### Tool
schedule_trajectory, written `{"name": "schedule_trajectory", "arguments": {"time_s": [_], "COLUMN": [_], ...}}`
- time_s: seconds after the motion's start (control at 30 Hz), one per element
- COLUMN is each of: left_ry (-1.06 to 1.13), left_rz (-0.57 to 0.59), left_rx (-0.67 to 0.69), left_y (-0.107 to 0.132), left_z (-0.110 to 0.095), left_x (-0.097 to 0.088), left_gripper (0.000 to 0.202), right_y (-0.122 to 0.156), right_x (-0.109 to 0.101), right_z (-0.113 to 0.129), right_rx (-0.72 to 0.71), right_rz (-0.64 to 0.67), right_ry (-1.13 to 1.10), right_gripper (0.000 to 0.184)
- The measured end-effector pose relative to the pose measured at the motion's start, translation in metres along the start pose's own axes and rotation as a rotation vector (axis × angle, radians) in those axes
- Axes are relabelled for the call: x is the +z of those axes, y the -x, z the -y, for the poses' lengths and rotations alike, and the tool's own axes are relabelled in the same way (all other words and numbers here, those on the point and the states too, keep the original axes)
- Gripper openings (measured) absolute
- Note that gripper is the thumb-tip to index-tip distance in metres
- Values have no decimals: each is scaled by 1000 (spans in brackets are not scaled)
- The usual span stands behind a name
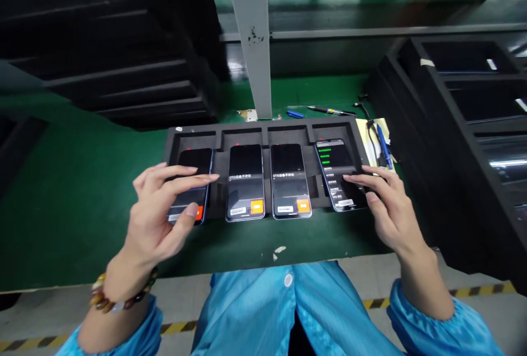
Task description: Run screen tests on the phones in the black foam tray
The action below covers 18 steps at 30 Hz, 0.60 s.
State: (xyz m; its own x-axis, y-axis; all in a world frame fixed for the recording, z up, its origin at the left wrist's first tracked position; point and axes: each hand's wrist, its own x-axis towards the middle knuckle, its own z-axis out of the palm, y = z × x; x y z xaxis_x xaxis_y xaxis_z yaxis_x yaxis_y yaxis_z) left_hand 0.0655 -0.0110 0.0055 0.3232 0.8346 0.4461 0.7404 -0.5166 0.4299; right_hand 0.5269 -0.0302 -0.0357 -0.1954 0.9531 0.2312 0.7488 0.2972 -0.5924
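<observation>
1. A black foam tray lies on the green worktop; it has four slots side by side, each with one phone in it, lower end sticking out over the near edge
2. The left phone is dark with an orange patch at its bottom; the second phone and third phone show white text and an orange button; the right phone shows green lines
3. The left hand is spread wide, its fingers lying across the left phone and the thumb on its lower edge; nothing is gripped
4. The right hand is also spread, its fingers touching the lower screen of the right phone
5. Count: one tray in use, four phones, two hands; two pens behind the tray; stacked black trays at both sides
</observation>
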Motion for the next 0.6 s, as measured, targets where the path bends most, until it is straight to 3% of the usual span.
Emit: {"name": "schedule_trajectory", "arguments": {"time_s": [0.3, 0.37, 0.5, 0.6], "left_ry": [-8, -12, -17, -35], "left_rz": [34, 44, 104, 158], "left_rx": [16, 22, 93, 215], "left_y": [-16, -26, -53, -75], "left_z": [-5, -8, -15, -22], "left_x": [0, 0, 2, 9], "left_gripper": [53, 53, 52, 48], "right_y": [12, 6, -37, -85], "right_x": [-3, -9, -26, -27], "right_z": [-3, -7, -31, -53], "right_rx": [-66, -24, 203, 327], "right_rz": [-37, -111, -287, -184], "right_ry": [-68, -90, 109, 291], "right_gripper": [39, 38, 31, 32]}}
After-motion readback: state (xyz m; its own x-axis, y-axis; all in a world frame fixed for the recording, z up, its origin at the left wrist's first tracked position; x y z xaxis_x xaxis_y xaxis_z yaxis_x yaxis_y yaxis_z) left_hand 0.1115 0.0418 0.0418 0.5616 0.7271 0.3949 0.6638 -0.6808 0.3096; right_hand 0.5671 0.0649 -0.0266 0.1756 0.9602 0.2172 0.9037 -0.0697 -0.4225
